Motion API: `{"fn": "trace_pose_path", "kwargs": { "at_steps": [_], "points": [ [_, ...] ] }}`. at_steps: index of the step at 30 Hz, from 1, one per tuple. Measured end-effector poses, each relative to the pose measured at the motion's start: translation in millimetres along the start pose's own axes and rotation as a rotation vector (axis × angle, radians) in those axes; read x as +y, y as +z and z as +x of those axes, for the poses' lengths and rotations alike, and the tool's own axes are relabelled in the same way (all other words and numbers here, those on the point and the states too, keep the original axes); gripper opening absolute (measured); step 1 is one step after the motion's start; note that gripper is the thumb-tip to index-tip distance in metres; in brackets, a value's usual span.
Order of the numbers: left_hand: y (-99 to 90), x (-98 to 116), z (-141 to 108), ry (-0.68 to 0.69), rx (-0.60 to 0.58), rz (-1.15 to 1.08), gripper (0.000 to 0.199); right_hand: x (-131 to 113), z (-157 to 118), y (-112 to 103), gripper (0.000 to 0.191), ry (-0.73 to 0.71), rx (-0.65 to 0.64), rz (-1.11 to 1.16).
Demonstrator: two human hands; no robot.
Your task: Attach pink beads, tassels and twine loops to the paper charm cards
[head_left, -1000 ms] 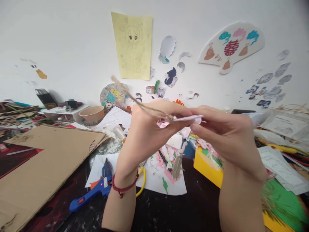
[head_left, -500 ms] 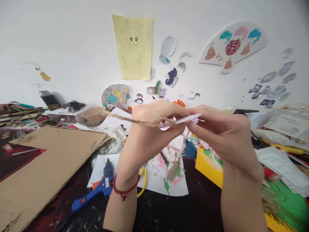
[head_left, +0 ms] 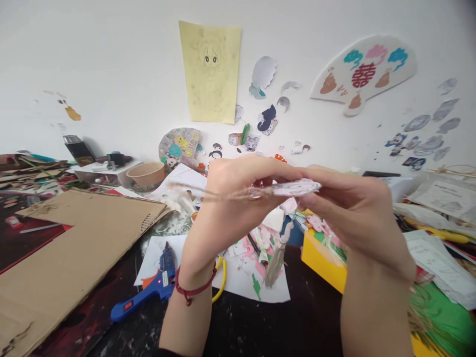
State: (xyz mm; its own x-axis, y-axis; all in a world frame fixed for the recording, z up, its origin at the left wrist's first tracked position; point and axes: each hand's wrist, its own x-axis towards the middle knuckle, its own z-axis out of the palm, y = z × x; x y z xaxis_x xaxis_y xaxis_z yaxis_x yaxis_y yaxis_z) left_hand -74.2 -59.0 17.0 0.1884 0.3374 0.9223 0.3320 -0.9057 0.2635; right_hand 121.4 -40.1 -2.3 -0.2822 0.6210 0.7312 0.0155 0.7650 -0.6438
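Both my hands pinch the cutout: left hand holds twine on it, right hand steadies; tassel already hangs, twine looks unfixed.

hands: 2, bare | forearms: no sleeves | left wrist: red cord bracelet

Glue gun lies between cardboard and box.

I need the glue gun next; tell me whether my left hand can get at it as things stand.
Probably yes: the glue gun lies uncovered beside the left hand's wrist, but that hand first must release the twine.
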Motion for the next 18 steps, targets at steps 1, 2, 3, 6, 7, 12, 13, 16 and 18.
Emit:
{"fn": "trace_pose_path", "kwargs": {
  "at_steps": [1, 2, 3, 6, 7, 12, 13, 16, 18],
  "points": [
    [-0.3, -0.6, -0.3, 0.037, -0.004, 0.017, 0.012, -0.3, 0.2, -0.3, 0.029, -0.008, -0.009, -0.003],
    [-0.5, -0.9, -0.7, 0.059, -0.002, 0.033, 0.014, -0.7, 0.4, -0.7, 0.029, -0.016, -0.018, -0.009],
    [-0.4, -1.0, -1.2, 0.07, 0.0, 0.047, 0.017, -1.0, 0.5, -1.0, 0.029, -0.025, -0.024, -0.019],
    [0.5, 0.1, -2.3, 0.043, -0.016, 0.065, 0.019, -0.9, 0.4, -0.9, 0.028, -0.047, -0.011, -0.052],
    [0.8, 0.7, -2.6, 0.037, -0.018, 0.061, 0.018, -0.5, 0.4, -0.6, 0.027, -0.055, -0.008, -0.053],
    [0.6, 1.9, -2.5, 0.021, 0.005, 0.038, 0.011, 2.4, 0.7, 0.8, 0.029, -0.068, -0.03, -0.004],
    [0.5, 1.7, -2.4, 0.004, 0.001, 0.012, 0.01, 2.5, 0.8, 1.0, 0.03, -0.066, -0.029, 0.0],
    [0.3, 0.9, -2.4, -0.035, 0.013, -0.092, 0.01, 1.4, 1.1, 2.0, 0.034, -0.084, -0.021, 0.01],
    [0.3, 0.8, -2.4, -0.028, 0.028, -0.108, 0.009, 0.3, 1.5, 3.0, 0.034, -0.103, -0.02, 0.019]
  ]
}}
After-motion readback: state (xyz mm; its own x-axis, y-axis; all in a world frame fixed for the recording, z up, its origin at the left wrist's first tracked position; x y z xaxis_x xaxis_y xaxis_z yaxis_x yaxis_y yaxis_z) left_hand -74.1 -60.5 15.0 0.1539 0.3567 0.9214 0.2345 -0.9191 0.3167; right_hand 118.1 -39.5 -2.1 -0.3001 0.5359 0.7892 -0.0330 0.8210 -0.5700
